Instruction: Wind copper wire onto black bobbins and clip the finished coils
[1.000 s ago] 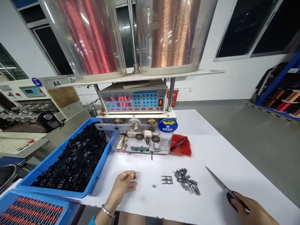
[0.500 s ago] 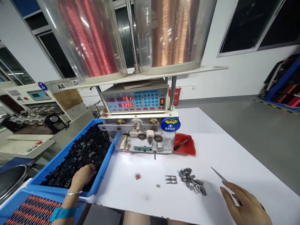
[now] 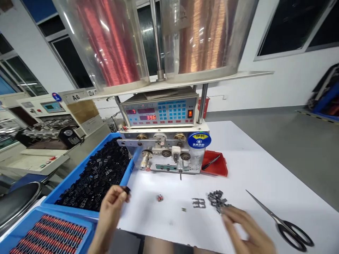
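My left hand (image 3: 113,201) is above the table by the blue crate's near right corner. Its thumb and fingers pinch a small black plastic piece (image 3: 127,190), like those heaped in the crate. My right hand (image 3: 246,229), somewhat blurred, reaches to the near edge of a pile of small grey metal pieces (image 3: 215,198); thumb and forefinger are apart, their tips partly smeared. Right of it lies a pair of scissors (image 3: 286,225) with black handles. Left of the pile are a few joined grey pieces (image 3: 198,203), a tiny pale piece (image 3: 183,209) and a small red-wound part (image 3: 160,198).
Ahead stands a winding machine (image 3: 164,151) with a lit display, under clear cylinders holding red wire (image 3: 113,46) and copper wire (image 3: 201,38). A red tray (image 3: 221,169) holds a black tool. A blue crate (image 3: 49,201) of black pieces and a tray of red-wound parts (image 3: 53,233) sit left.
My left hand has come out of the crate with a black piece. My right hand has left the scissors and moved left to the grey pile. The display digits differ.
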Tool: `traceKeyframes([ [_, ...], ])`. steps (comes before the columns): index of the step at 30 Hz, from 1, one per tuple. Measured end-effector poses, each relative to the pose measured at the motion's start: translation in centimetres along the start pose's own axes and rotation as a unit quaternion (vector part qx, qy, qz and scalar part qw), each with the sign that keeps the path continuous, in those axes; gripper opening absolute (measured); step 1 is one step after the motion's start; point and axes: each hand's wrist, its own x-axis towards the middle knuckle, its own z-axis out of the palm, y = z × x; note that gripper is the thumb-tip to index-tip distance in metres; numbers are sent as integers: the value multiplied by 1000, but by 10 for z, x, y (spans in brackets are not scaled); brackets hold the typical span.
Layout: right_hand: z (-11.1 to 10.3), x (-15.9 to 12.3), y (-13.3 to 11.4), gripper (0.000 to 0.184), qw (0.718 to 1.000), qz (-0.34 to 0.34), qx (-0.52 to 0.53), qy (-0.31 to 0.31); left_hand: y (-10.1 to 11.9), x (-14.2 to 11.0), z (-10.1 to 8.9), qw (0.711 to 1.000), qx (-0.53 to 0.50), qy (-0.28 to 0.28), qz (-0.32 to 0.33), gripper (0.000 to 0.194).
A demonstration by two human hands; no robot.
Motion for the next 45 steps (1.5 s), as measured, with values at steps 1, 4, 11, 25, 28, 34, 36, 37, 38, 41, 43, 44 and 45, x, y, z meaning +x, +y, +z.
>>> traceKeyframes([
  [1,13,-1,-18,13,998,-12,53,-28,-1,-20,20,996,-84,-29,-26,41],
  [4,48,-2,-64,22,969,-67,203,-123,-5,-71,68,965,-194,-127,-119,42],
  [11,57,3,-84,20,953,-39,265,-142,-9,-90,92,965,-193,-162,-72,22],
  [25,50,20,-50,33,743,246,529,-327,5,-99,106,929,-236,-260,-120,28],
  [28,54,16,-47,35,773,268,494,-296,2,-98,106,937,-219,-258,-90,26],
  [34,70,17,-24,34,913,171,317,-191,0,-77,112,952,-168,-256,-20,22],
  [36,80,30,-13,41,947,134,266,-121,2,-62,118,965,-115,-236,17,20],
  [37,85,38,-8,44,955,117,257,-92,4,-54,122,969,-93,-226,41,20],
  [38,90,47,-5,45,959,99,255,-71,6,-47,126,971,-75,-217,67,20],
  [41,98,75,-3,43,965,29,250,-72,13,-32,140,969,-19,-200,143,19],
  [43,97,89,-7,40,968,-27,227,-101,18,-30,148,964,17,-190,186,18],
  [44,94,95,-10,39,969,-51,210,-119,20,-31,151,961,32,-183,206,17],
  [45,92,100,-14,38,969,-70,191,-139,22,-33,154,957,43,-174,226,17],
])
